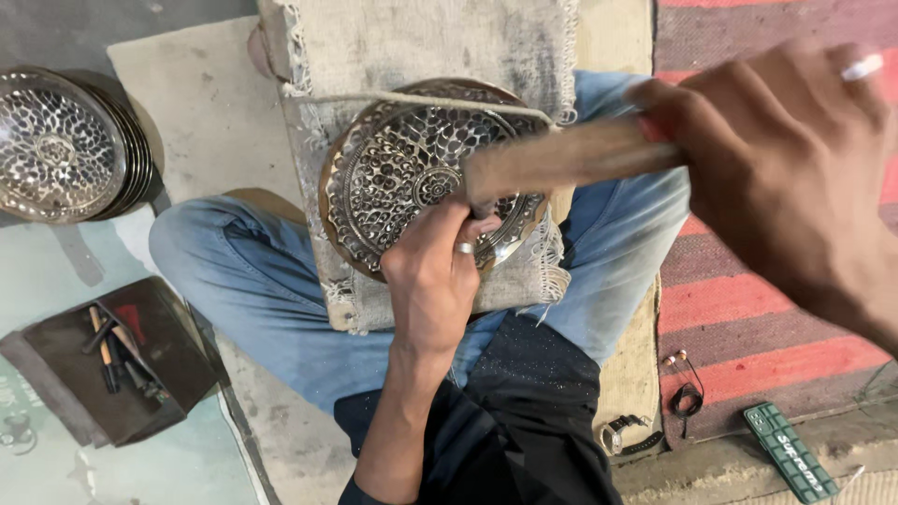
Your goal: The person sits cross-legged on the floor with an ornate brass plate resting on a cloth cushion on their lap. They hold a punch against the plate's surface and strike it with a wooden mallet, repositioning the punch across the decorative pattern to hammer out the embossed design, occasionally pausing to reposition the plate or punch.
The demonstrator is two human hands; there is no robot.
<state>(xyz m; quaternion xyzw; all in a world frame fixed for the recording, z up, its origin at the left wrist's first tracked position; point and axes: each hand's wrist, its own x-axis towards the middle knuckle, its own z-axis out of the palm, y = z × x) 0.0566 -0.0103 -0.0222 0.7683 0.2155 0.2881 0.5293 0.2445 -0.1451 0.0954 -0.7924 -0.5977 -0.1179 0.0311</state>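
A round engraved metal plate (pixel 402 168) lies tilted on a burlap-covered block (pixel 412 47) between my knees, tied down by a string. My left hand (pixel 435 271), with a ring on one finger, rests on the plate's near edge and pinches a small chisel (pixel 483 209) against the metal. My right hand (pixel 795 168), raised close to the camera and blurred, grips the wooden handle of a hammer (pixel 561 159) that hangs over the plate just above the chisel.
A stack of similar patterned plates (pixel 61 145) sits at the left. A dark tray with several small tools (pixel 122 360) lies by my left knee. On the red striped rug (pixel 748 327) are earphones (pixel 686 388), a wristwatch (pixel 622 435) and a green phone (pixel 790 454).
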